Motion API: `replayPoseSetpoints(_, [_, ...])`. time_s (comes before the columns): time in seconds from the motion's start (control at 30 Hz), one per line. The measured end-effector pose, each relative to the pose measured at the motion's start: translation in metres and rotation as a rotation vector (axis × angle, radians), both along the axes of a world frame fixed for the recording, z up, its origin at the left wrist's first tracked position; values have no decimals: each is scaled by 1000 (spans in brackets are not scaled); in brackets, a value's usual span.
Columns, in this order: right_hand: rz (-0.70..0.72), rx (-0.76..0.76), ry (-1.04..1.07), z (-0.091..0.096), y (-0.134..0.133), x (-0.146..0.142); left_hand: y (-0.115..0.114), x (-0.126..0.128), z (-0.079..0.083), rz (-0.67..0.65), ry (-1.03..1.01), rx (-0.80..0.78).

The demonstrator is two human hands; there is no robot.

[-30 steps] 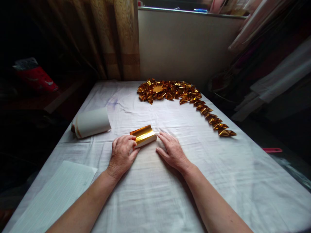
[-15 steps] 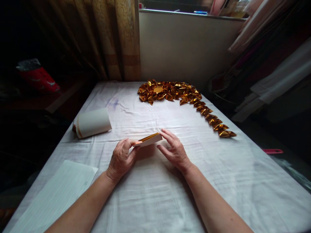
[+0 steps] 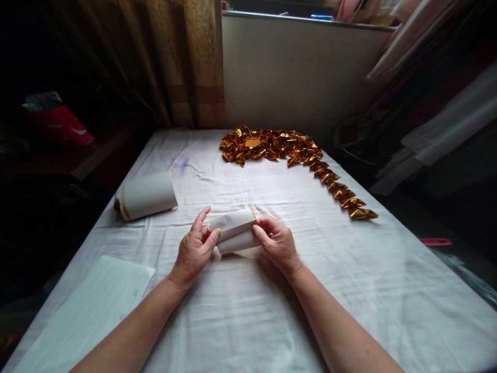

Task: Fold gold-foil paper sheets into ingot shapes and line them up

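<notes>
A folded sheet of gold-and-white paper [image 3: 235, 223] is held between my two hands, above the cloth. Its white side faces me, and a thin gold edge shows at its upper right corner. My left hand [image 3: 195, 247] pinches the left end with the thumb on top, its index finger raised. At the right end, my right hand [image 3: 278, 242] grips the paper between thumb and fingers. Beyond, a heap of folded gold paper pieces [image 3: 267, 144] lies at the far side, and a row of them [image 3: 339, 192] trails toward the right edge.
A curled stack of white-backed paper [image 3: 149, 196] lies at the left. Nearer to me is a flat pale lined sheet [image 3: 93, 311]. White cloth [image 3: 248, 321] covers the table. Clothes [image 3: 454, 119] hang at the right, a curtain [image 3: 194, 62] at the back left.
The paper has been turned so its white side shows, with a fold across it. My right hand has closed on the right end; my left index finger has lifted.
</notes>
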State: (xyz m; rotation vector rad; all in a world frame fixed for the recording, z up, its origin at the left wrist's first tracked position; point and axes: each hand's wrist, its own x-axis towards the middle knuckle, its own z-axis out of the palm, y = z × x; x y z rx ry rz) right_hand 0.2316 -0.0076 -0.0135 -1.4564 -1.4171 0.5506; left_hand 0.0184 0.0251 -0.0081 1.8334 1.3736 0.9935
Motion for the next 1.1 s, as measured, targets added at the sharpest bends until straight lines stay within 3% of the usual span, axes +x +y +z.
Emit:
replayPoseSetpoints(0.07, [-45,-39,-33,0,1,-1,2,-2,-4,17,3,78])
replayPoseSetpoints(0.2, [-146,-136,-140,1,4,1,4,-4,-7,-21,124,395])
replayPoseSetpoints(0.3, [-211,-209,-252,1,7,2,0,-3,-6,-249,355,519])
replayPoseSetpoints(0.37, [-230,-250,-321,1,9,2,-4,0,-8,-405,508,505])
replayPoseSetpoints(0.43, [-227,-274,-371,1,10,1,-7,2,-11,-460,631,454])
replayPoseSetpoints(0.57, [-133,-269,-376,5,6,5,-10,5,-17,-420,723,390])
replayPoseSetpoints(0.7, [154,-182,-387,8,-3,17,-12,6,-14,-351,707,399])
replayPoseSetpoints(0.77, [234,-116,-456,8,-5,21,-13,6,-13,-326,691,410])
replayPoseSetpoints(1.1, [231,76,-792,4,-3,19,-10,5,-9,-295,644,426])
